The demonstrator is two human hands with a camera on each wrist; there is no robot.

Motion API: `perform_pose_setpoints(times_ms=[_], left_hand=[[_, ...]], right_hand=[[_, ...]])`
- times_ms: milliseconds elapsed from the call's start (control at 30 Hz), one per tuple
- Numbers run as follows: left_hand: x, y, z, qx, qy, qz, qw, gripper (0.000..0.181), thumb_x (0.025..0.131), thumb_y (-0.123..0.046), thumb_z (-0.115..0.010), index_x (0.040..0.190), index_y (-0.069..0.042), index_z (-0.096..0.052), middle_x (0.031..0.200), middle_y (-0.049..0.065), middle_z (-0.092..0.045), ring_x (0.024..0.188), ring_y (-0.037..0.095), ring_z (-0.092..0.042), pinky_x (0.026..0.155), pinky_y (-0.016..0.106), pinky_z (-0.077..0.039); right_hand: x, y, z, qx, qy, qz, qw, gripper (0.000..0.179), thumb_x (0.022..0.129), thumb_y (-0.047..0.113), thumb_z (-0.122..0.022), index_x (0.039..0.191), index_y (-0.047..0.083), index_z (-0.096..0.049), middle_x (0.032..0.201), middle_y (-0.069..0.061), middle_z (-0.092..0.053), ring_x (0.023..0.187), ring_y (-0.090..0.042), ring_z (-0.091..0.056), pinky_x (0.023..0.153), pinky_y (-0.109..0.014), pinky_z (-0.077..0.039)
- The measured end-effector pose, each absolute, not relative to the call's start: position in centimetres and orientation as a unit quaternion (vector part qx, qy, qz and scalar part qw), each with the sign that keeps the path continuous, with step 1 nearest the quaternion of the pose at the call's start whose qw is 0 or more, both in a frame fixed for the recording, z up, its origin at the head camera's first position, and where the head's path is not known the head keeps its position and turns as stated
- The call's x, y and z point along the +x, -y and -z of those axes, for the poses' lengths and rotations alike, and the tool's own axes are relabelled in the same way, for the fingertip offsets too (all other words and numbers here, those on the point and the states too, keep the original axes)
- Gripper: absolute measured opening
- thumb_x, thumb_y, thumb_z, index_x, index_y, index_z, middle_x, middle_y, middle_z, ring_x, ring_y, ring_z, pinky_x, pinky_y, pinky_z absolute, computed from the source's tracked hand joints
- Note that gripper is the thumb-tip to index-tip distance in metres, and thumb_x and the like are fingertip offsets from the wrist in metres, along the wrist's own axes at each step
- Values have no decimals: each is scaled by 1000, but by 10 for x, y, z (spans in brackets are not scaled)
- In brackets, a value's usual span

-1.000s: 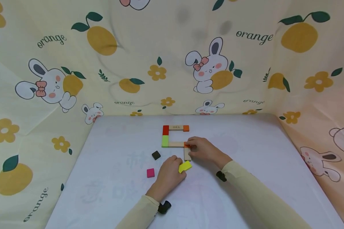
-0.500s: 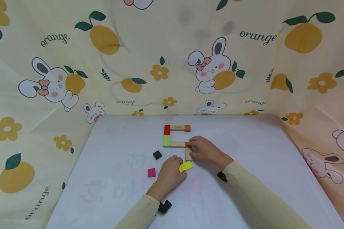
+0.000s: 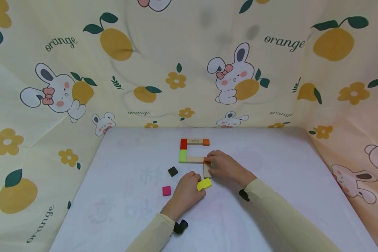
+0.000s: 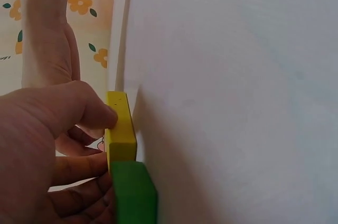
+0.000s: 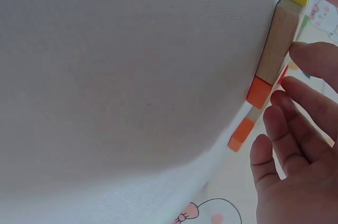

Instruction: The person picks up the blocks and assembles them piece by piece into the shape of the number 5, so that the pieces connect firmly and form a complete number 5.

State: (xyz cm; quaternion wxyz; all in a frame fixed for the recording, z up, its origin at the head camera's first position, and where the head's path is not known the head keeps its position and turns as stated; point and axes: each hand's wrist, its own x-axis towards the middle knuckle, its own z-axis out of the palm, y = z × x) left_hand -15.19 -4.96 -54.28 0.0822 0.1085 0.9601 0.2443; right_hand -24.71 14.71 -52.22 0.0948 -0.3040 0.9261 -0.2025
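Note:
A bright yellow block (image 3: 204, 184) lies between the thumb and fingers of my left hand (image 3: 184, 190), which pinches it close over the table. In the left wrist view a green block (image 4: 135, 192) abuts the yellow one's near end; the hand hides it from the head camera. My right hand (image 3: 226, 168) reaches in from the right, its fingers fairly extended. Its thumb rests at the edge of a plain wooden block (image 5: 279, 39), and the index fingertip is right at the orange block (image 5: 259, 93) joined to that block's far end. The yellow block sits just at the wooden block's near end.
Beyond the hands, a red block (image 3: 183, 144), a lime green block (image 3: 182, 156), two plain wooden bars and another orange block (image 3: 206, 142) form a C shape. Loose on the left are a black block (image 3: 173, 171) and a magenta block (image 3: 166, 190). A printed cloth (image 3: 163, 52) encloses the white table.

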Motion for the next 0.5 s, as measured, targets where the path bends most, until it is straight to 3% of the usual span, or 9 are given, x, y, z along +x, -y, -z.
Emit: perform_pose_setpoints(times_ms=[500], left_hand=[[-155,54,544,139,-956,-250,69,33,88,-27,-87,112,-8,-76,98,-1,-62,86,13,-55,81,29,-54]], right_hand=[[-246,-149,529,-328,-917,215,68,36,95,8,-80,130,8,-77,128,-7,-66,118,-26,-59,103,-44,-55]])
